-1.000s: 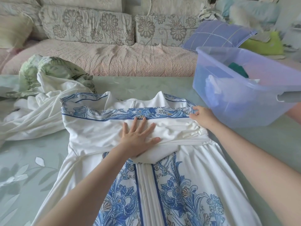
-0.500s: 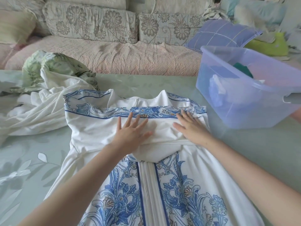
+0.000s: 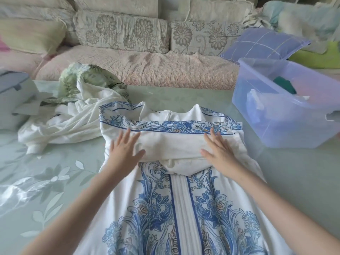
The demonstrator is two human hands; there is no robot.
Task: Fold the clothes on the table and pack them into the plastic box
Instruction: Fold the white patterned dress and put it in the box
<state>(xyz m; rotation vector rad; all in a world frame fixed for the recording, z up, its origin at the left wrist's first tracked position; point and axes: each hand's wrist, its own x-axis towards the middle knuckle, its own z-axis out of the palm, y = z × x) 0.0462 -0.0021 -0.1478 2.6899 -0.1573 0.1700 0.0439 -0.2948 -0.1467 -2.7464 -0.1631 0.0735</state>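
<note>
A white dress with blue floral print (image 3: 176, 208) lies flat down the middle of the table, its top part folded over into a white band. My left hand (image 3: 124, 150) presses flat on the left end of that band, fingers straight. My right hand (image 3: 218, 150) presses flat on the right end, fingers spread. A translucent blue plastic box (image 3: 272, 115) stands at the right, holding folded clothes, one dark green.
A crumpled pile of white and green-patterned clothes (image 3: 73, 111) lies at the back left of the table (image 3: 46, 181). A grey box (image 3: 12, 96) sits at the far left edge. A sofa with cushions (image 3: 138, 65) runs behind the table.
Both hands slid apart across the folded band: the left hand moved left from the centre, the right hand came off the right edge and settled flat on the band.
</note>
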